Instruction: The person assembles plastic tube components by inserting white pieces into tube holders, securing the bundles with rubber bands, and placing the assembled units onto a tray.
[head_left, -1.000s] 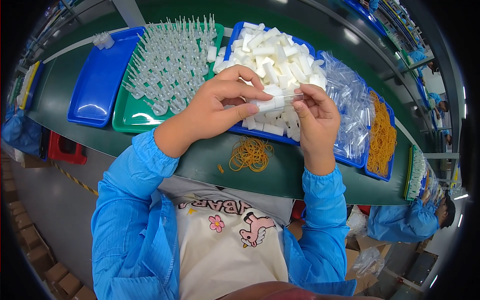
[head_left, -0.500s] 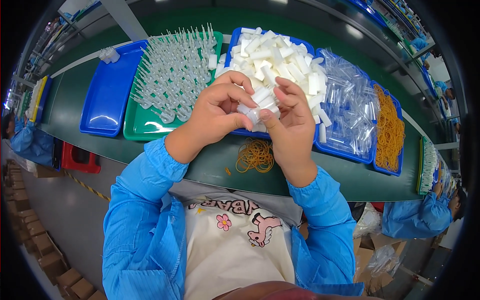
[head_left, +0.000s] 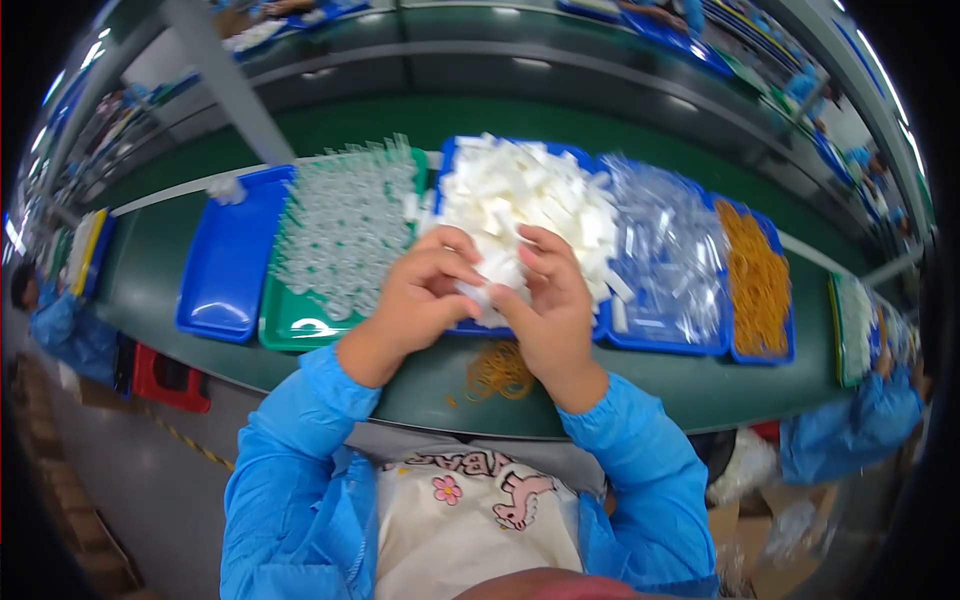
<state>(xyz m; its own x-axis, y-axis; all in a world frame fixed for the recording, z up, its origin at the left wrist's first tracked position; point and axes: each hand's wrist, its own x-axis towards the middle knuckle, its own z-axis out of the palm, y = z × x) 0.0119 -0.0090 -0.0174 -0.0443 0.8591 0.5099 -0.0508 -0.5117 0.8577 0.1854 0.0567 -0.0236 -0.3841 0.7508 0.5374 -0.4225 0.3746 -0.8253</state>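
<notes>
Over the green surface [head_left: 690, 388], left hand [head_left: 415, 300] and right hand [head_left: 552, 320] pinch a blurred white piece [head_left: 503, 266] mid-frame, seemingly unfinished, with many white blocks [head_left: 545, 190] left heaped upper-centre.

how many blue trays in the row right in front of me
4 blue trays: one left of the green tray; one with white foam pieces; one with clear tubes; one with rubber bands.

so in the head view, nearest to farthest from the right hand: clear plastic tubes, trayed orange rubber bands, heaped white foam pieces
1. Heaped white foam pieces, just beyond it
2. Clear plastic tubes, to its right
3. Trayed orange rubber bands, farther right
</notes>
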